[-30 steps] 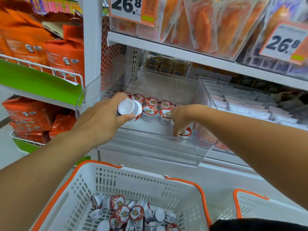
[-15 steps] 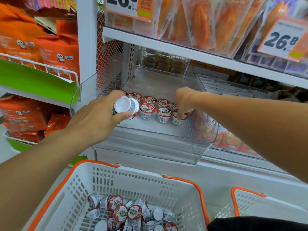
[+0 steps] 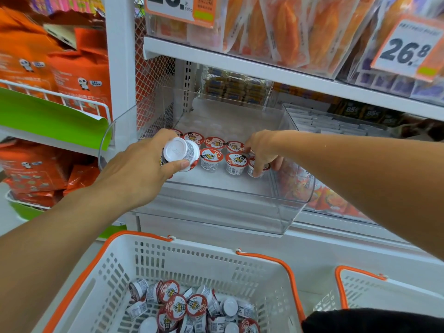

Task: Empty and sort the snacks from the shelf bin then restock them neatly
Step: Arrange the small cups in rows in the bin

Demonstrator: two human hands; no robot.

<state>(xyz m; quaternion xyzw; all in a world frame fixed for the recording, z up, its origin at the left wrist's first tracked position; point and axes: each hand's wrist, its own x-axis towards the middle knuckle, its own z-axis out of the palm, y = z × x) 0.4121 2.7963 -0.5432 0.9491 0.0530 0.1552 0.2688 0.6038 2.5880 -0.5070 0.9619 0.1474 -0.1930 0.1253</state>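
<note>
Two hands reach into the clear bin: the left hand grips stacked cups; the right hand has its fingers pinching one cup.

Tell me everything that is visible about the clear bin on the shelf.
The clear bin looks like transparent hard plastic, an open-topped box with rounded front corners, standing level on the white shelf under a higher shelf. Its floor is mostly bare; small snack cups with red and white lids stand upright in two rows near the middle. The right hand reaches inside and touches the rightmost cup. The left hand holds more cups at its left side.
</note>
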